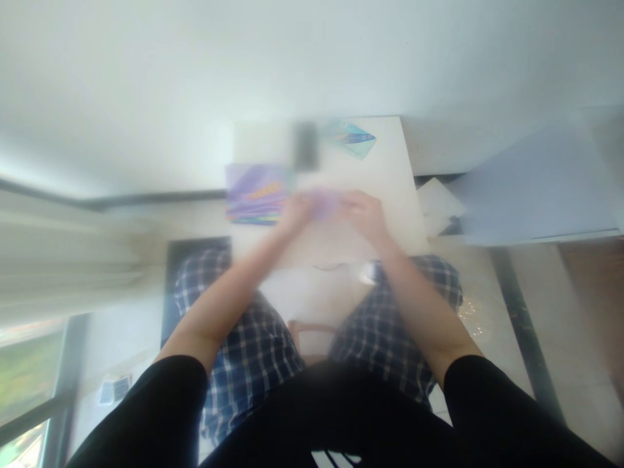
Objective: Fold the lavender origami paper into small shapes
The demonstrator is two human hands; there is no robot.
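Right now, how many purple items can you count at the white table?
2: a flat patterned purple rectangle at the left edge of the white table, and a small blurred purple piece between the left hand and right hand. The hands may hide more.

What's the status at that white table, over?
Left hand and right hand holding purple item, details blurred. Purple packet by left hand; dark object beyond. Neither seems in the way.

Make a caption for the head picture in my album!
Left hand and right hand hold a blurry purple thing over a white table.
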